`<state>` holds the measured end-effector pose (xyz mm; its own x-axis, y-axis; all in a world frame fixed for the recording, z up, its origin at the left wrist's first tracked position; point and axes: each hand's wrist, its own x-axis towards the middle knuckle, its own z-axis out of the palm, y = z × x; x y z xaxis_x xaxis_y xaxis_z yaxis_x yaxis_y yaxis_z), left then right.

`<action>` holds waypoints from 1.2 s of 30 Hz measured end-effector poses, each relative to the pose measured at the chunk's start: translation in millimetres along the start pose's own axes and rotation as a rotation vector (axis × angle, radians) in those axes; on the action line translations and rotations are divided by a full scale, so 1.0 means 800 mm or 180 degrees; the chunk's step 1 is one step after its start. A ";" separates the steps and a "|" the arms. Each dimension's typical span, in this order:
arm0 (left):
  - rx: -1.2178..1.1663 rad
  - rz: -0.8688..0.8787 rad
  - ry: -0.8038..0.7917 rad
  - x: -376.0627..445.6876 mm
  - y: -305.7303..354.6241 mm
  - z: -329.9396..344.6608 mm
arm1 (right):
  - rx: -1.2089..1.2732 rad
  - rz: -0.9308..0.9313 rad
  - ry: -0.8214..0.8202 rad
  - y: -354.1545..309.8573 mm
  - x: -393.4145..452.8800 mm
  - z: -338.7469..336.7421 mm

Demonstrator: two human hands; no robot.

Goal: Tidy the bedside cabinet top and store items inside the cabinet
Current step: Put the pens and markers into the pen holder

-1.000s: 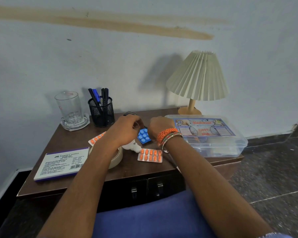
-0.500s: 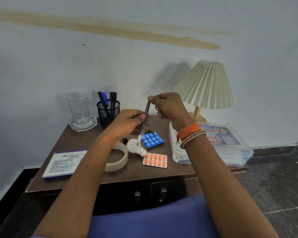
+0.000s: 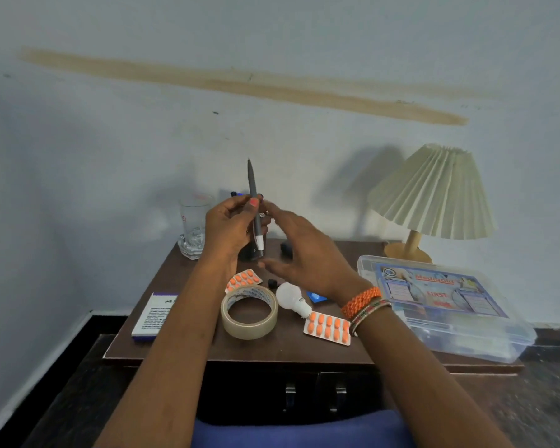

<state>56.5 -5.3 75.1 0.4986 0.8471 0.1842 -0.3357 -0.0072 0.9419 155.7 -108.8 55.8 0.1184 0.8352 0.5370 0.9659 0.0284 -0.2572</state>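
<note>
My left hand (image 3: 230, 227) pinches a grey pen (image 3: 253, 195) upright above the brown cabinet top (image 3: 181, 279), white tip down. My right hand (image 3: 304, 257) hovers beside the pen with fingers spread, holding nothing. On the top lie a tape roll (image 3: 249, 315), a white bulb (image 3: 291, 299), two orange pill strips (image 3: 328, 328) (image 3: 243, 279), a blue pill strip (image 3: 316, 297) mostly hidden by my wrist, a small black cap (image 3: 273, 282) and a white-and-blue box (image 3: 154, 315). The pen holder is mostly hidden behind my left hand.
A glass (image 3: 193, 224) stands at the back left. A pleated lamp (image 3: 434, 195) stands at the back right, and a clear first aid box (image 3: 443, 305) lies in front of it. Two cabinet door handles (image 3: 314, 396) show below the top's front edge.
The pen has been turned more upright and raised. My right hand has let go of it and dropped lower, fingers spread. The camera has tilted up.
</note>
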 end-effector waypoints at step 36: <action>-0.0386 -0.0241 0.0134 0.001 -0.008 -0.001 | 0.0248 -0.0122 0.0016 0.008 0.002 0.007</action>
<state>58.8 -4.3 68.8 0.4929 0.8644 0.0994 -0.3937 0.1196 0.9114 160.6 -104.4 50.7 0.0830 0.8299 0.5517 0.9490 0.1031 -0.2979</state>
